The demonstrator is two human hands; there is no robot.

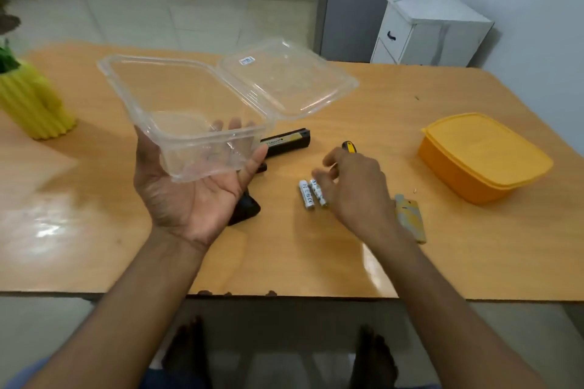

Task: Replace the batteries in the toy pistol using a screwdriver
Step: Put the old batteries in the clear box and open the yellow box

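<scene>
My left hand holds a clear plastic container from below, its hinged lid open to the right. The black toy pistol lies on the table behind and under that hand, mostly hidden. Two white batteries lie side by side on the table. My right hand hovers just over them with fingers spread, blurred. The yellow-and-black tip of a screwdriver shows beyond my right hand. A grey and yellow piece, perhaps the battery cover, lies to the right of my wrist.
An orange lidded box sits on the right of the wooden table. A yellow ribbed pot with a plant stands at the far left. A white cabinet stands behind the table.
</scene>
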